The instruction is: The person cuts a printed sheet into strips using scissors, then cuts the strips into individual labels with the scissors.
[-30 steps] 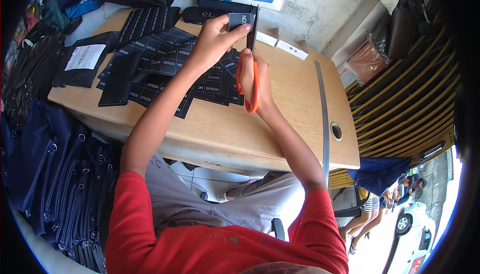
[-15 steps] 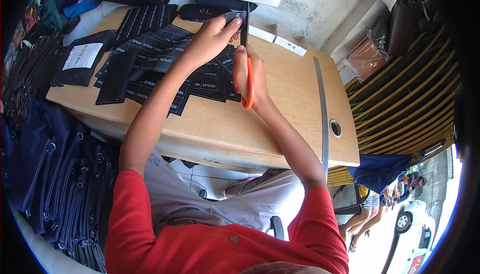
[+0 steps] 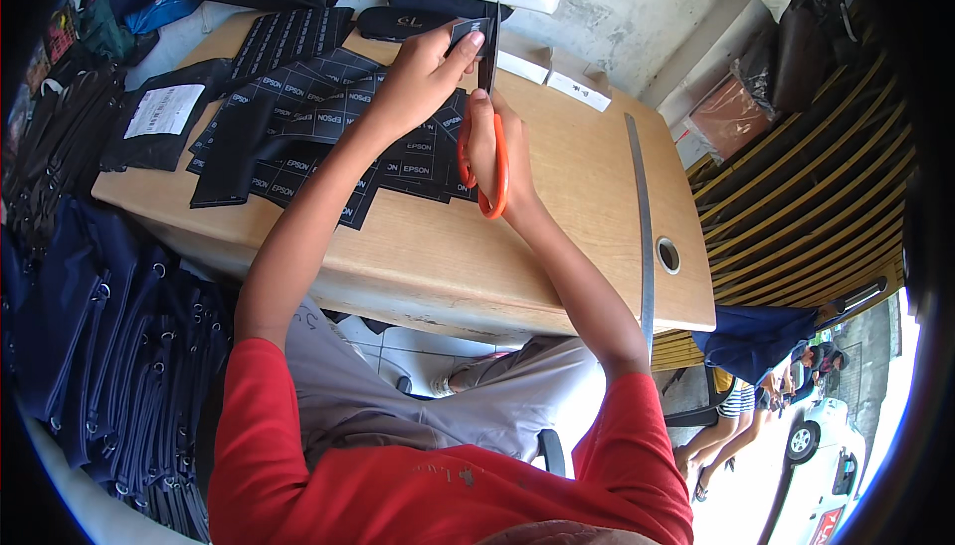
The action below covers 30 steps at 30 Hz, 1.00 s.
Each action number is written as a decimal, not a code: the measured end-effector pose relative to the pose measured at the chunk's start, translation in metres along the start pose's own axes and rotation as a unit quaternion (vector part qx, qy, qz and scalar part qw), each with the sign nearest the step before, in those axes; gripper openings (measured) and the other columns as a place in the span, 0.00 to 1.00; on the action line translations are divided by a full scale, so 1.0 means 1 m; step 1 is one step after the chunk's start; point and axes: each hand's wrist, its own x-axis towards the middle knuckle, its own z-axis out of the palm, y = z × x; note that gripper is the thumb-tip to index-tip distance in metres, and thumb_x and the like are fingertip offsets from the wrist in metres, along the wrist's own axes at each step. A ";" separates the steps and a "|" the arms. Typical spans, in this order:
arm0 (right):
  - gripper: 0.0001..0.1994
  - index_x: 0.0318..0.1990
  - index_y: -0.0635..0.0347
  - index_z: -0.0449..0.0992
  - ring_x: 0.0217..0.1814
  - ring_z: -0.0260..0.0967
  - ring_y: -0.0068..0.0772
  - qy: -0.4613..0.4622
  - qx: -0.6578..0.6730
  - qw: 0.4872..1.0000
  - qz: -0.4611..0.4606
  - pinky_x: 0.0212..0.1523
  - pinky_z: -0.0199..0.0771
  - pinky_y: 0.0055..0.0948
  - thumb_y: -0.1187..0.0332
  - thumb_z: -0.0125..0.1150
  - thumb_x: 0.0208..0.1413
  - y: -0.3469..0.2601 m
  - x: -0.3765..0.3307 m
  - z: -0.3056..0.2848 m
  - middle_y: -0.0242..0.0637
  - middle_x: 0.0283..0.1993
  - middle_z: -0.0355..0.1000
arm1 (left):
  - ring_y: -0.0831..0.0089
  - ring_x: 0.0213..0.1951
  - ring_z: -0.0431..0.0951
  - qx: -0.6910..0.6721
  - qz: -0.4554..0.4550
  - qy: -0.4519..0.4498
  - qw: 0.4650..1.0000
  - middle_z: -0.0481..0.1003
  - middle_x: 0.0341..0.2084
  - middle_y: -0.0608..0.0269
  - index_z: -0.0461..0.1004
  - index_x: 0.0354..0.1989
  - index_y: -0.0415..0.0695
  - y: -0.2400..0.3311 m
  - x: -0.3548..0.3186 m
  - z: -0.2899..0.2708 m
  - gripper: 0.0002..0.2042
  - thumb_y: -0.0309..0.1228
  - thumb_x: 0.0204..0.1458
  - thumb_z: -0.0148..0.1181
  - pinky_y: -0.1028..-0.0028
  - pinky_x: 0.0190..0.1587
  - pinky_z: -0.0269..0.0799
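Note:
My left hand pinches a small black printed piece of sheet material, thumb on top. Orange-handled scissors are gripped in my right hand, their dark blades pointing away from me along the right edge of that piece. The blades look slightly parted; whether they touch the piece I cannot tell. Under and left of my left forearm lies a spread of black sheets with white lettering and grid lines, partly hidden by the arm.
A metal ruler lies along the right of the wooden table, beside a round cable hole. A black packet with a white label sits at left. White open boxes stand at the back. Navy straps with rings hang at lower left.
The scissors' handles have spread a little and the blades have parted slightly. Both hands stay in nearly the same place.

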 end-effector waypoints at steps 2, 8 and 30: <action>0.24 0.29 0.62 0.66 0.17 0.63 0.26 -0.004 0.011 1.000 -0.023 0.21 0.64 0.29 0.52 0.36 0.69 0.001 -0.001 0.001 0.34 0.17 0.64 | 0.81 0.29 0.70 0.009 -0.004 0.006 1.000 0.71 0.23 0.67 0.71 0.33 0.37 -0.003 0.000 0.001 0.18 0.42 0.65 0.49 0.76 0.36 0.70; 0.24 0.29 0.62 0.66 0.17 0.64 0.26 -0.008 0.026 1.000 -0.016 0.21 0.64 0.29 0.51 0.37 0.68 0.000 0.000 0.000 0.35 0.18 0.65 | 0.80 0.29 0.73 0.024 0.002 0.040 0.999 0.74 0.23 0.64 0.73 0.36 0.36 -0.003 -0.001 0.005 0.17 0.41 0.65 0.50 0.75 0.34 0.71; 0.24 0.29 0.63 0.66 0.17 0.63 0.25 -0.008 0.040 0.999 -0.036 0.20 0.63 0.28 0.51 0.37 0.69 0.000 -0.001 0.001 0.34 0.17 0.64 | 0.79 0.29 0.76 0.047 0.042 0.057 0.996 0.76 0.25 0.64 0.73 0.37 0.35 -0.002 -0.002 0.006 0.15 0.38 0.65 0.51 0.75 0.34 0.73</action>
